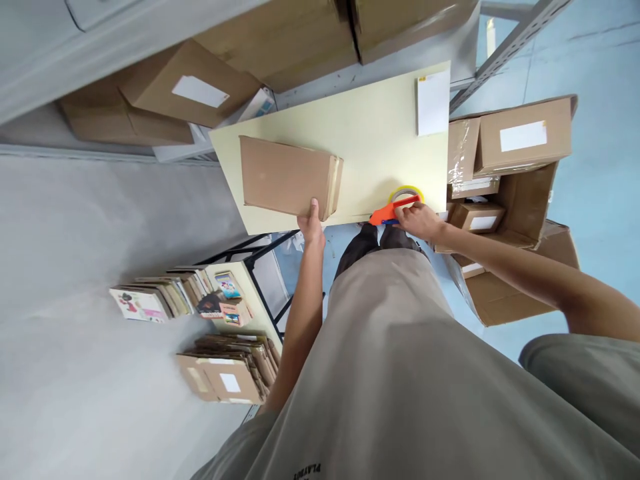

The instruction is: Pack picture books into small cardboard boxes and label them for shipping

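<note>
Far to my left, on a low side table, children's books (150, 301) stand in a row, with a stack of flat cardboard mailers (227, 370) lying nearer to me. Above them, brown cartons (185, 87) sit against the wall beyond the desk.

On the pale yellow desk (370, 133) lies a flat cardboard box (285, 175), set toward its left half, lid side up and closed. My left hand (311, 227) rests at the near edge of that box, thumb up against its side and fingers under or behind the corner; it is lightly curled on the box rather than gripping it hard.

Further right, at the desk's near edge, my right hand (420, 220) is closed around the orange handle of a tape dispenser (395, 208), whose yellow-rimmed roll of tape lies just beyond my knuckles. A white sheet of paper (433, 101) lies at the far right corner of the desk, well apart from both hands.

Right of the desk, open and sealed cartons (520, 143) with white labels are piled on the blue floor.
</note>
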A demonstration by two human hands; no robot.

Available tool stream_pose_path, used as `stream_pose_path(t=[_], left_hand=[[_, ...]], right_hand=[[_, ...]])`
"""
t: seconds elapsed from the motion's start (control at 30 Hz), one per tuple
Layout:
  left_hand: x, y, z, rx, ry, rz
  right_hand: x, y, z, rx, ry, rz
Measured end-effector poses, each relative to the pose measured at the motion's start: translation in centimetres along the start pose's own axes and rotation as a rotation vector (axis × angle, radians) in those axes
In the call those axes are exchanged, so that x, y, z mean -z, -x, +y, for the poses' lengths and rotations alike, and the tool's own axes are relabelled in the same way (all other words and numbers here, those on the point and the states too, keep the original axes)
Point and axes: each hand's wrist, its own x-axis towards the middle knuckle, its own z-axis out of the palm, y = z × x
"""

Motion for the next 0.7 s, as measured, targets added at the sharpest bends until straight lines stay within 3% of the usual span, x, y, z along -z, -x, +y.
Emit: stream_pose_path(t=[0.13,0.27,0.37,0.5,0.6,0.7], left_hand=[[-0.2,0.6,0.7,0.014,0.063,0.075],[-0.6,1.2,1.8,0.049,0.063,0.112],[-0.8,1.4,2.5,0.061,0.001,0.109],[-0.7,1.7,2.9,0.02,-0.109,0.074],[-0.4,1.7,2.8,-0.011,-0.137,0.053],[0.7,1.5,2.8,0.01,-0.156,0.016]], right_hand=[[1.2,1.2,5.5,-0.142,0.048,0.038],[5.3,-3.2,8.6,-0.145,0.067,0.225],[8.8,-9.7,8.5,-0.083,0.021,0.368],[12.1,-17.6,7.0,0.023,0.033,0.419],[13.0,-20.4,5.9,0.113,0.078,0.414],[12.8,-20.5,5.6,0.127,0.02,0.413]])
